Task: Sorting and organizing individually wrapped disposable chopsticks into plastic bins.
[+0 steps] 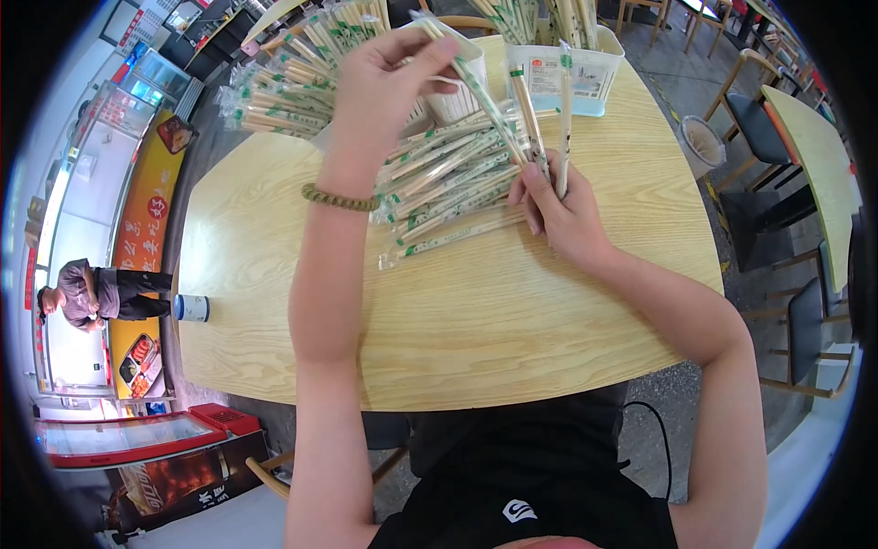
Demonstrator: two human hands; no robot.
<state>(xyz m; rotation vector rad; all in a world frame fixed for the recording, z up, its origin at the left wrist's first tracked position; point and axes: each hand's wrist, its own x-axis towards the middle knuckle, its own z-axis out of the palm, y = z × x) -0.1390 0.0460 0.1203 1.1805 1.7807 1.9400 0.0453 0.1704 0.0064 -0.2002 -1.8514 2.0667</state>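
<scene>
Raised above the table, my left hand (384, 89) pinches the upper end of a wrapped chopstick pair (480, 92), which slants down to the fingers of my right hand (559, 206). Two more wrapped chopstick pairs (564, 123) stand nearly upright in my right hand. Below and between the hands lies a loose pile of wrapped disposable chopsticks (446, 178) with green print. A big heap of the same chopsticks (288, 103) is behind my left hand. A white plastic bin (597, 75) holds upright chopsticks, and another white container (453, 103) is partly hidden by my left hand.
A wooden table (521, 322) lies before me. A blue and white canister (192, 308) sits at its left edge. On the far left a person (89, 291) is beside a food counter. Chairs (754, 127), another table (816, 178) and a waste bin (701, 145) are at the right.
</scene>
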